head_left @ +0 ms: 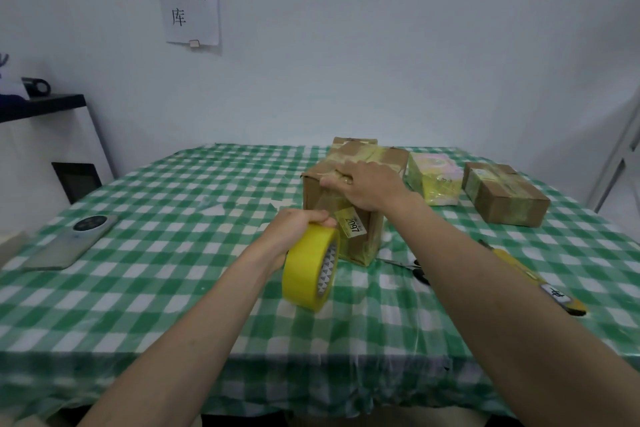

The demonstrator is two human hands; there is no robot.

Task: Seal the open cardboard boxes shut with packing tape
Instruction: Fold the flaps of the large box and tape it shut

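Left hand (pixel 298 227): grips yellow tape roll (pixel 310 267), at 6 o'clock of box.
Right hand (pixel 363 185): fingers flat, pressing cardboard box (pixel 349 218) top.

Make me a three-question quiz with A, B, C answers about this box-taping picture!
1. Where is the phone? A) left side of the table B) on a box C) in a hand
2. What colour is the tape roll? A) blue B) yellow C) red
3. What is the right hand doing? A) pressing on the tall box B) holding scissors C) hanging free

Answers: 1 A, it lies flat on the checked tablecloth at left. 2 B, the roll the left hand grips is yellow. 3 A, it rests on the box top.
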